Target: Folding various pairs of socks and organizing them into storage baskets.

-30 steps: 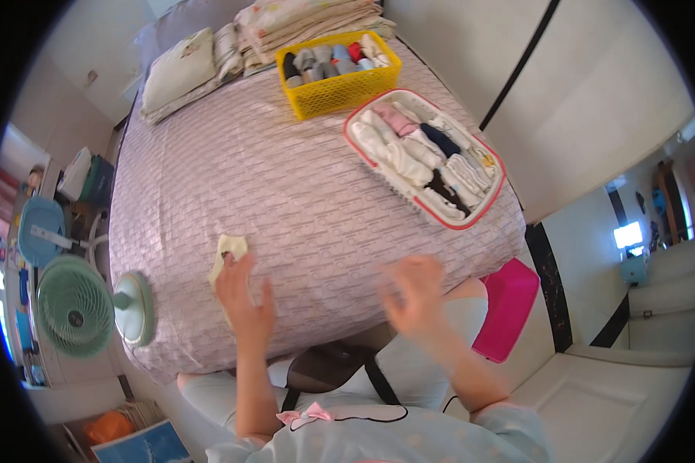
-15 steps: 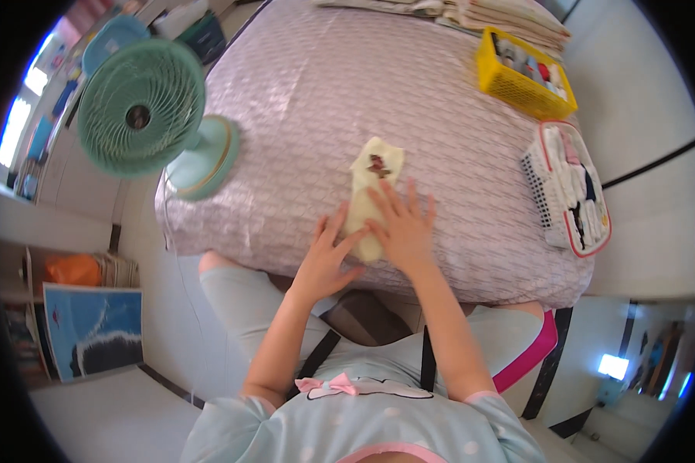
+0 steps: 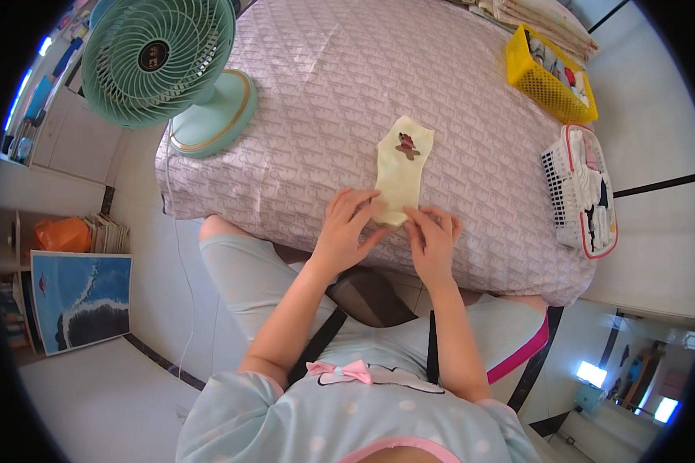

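Note:
A pale yellow sock (image 3: 400, 174) lies lengthwise on the patterned cover, with a small brown and red bear figure near its far end. Its near end looks folded up a little. My left hand (image 3: 346, 231) is at the near left corner, thumb below and forefinger above the fold, the fingertips slightly blurred. On the near right corner, my right hand (image 3: 434, 243) pinches the fabric between thumb and fingers. Whether one sock or two lie stacked cannot be made out.
A green fan (image 3: 158, 58) stands at the bed's left edge, its cord hanging to the floor. On the right are a yellow basket (image 3: 552, 100) and a white basket (image 3: 560, 208) holding folded items. Folded cloths (image 3: 537, 19) lie at the far right.
My hands have gone from lying flat over the sock to its near end, where the right now pinches it. More of the sock shows, and the view has shifted.

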Action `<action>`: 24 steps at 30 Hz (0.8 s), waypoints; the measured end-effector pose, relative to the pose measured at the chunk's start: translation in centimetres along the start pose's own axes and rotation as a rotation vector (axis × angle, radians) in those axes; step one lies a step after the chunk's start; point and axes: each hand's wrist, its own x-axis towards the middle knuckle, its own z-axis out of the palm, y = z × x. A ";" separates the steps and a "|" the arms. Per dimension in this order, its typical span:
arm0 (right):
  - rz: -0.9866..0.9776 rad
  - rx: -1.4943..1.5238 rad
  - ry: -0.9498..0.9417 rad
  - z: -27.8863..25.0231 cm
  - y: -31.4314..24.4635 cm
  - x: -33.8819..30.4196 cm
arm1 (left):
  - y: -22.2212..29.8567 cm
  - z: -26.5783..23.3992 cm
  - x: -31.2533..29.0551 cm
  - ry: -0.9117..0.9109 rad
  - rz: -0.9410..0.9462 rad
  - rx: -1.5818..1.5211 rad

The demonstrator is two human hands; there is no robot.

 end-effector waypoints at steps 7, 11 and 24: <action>0.029 -0.021 0.035 -0.4 -1.1 1.2 | -0.3 0.9 0.3 0.081 0.040 0.126; -0.010 -0.043 0.092 -0.3 -1.1 1.1 | 0.2 1.9 0.3 0.056 -0.058 0.150; -0.002 -0.113 0.177 0.2 -1.4 1.6 | -1.0 1.7 -0.4 0.061 0.094 0.244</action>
